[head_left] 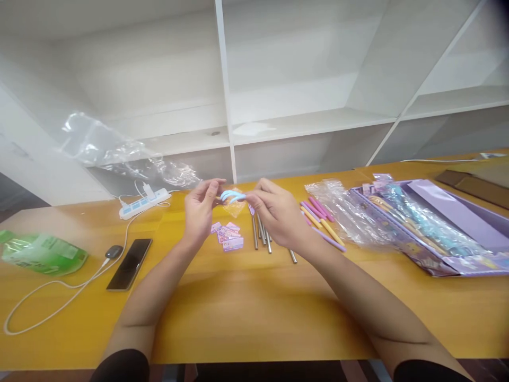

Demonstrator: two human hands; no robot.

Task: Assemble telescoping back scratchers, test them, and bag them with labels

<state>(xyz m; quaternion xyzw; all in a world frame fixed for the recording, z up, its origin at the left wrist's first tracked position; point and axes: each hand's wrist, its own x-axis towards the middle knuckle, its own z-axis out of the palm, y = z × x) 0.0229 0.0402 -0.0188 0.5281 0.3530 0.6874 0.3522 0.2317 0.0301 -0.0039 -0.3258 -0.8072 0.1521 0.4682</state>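
Above the table, a small light-blue piece with several curved prongs (233,196) is held between my two hands. My left hand (202,207) pinches its left end between thumb and fingers. At the other end, the closed fingers of my right hand (274,209) grip it and partly hide it. A clear plastic wrapper (234,210) shows just below the piece. Beneath and between the hands lie several small printed purple cards (229,237). Several silver metal rods (255,233) rest near my right hand, one with a purple end.
Pink, yellow and purple sticks (328,228) and clear plastic sleeves (342,207) lie to the right, beside an open purple box (421,260) of wrapped items. At left are a phone (129,264), a power strip (143,203), a cable and a green pouch (43,253).
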